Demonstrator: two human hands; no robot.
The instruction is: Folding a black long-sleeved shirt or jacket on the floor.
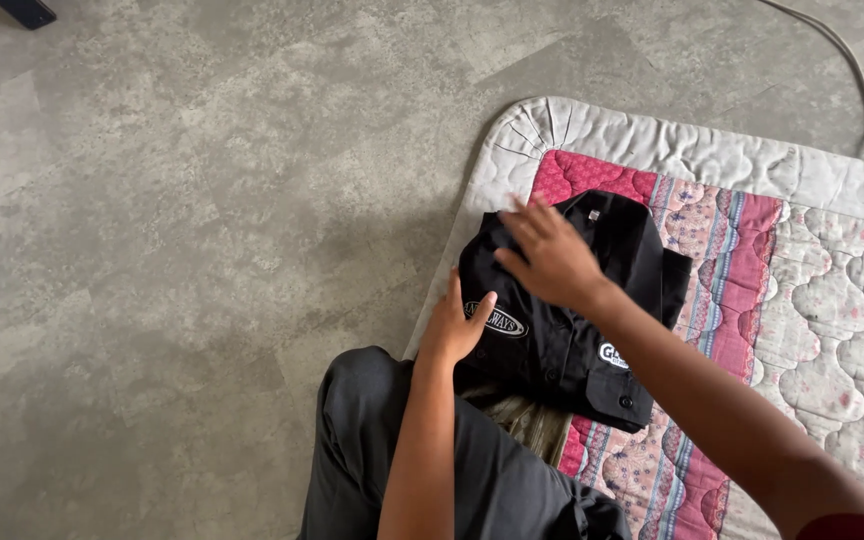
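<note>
Shirt, black and folded, lies on the quilt near its front-left corner. Right hand presses flat and open on top; left hand cups the shirt's left edge, fingers loosely curled. Folding looks nearly finished, with smoothing in hand. Quilt lies on the floor.
</note>
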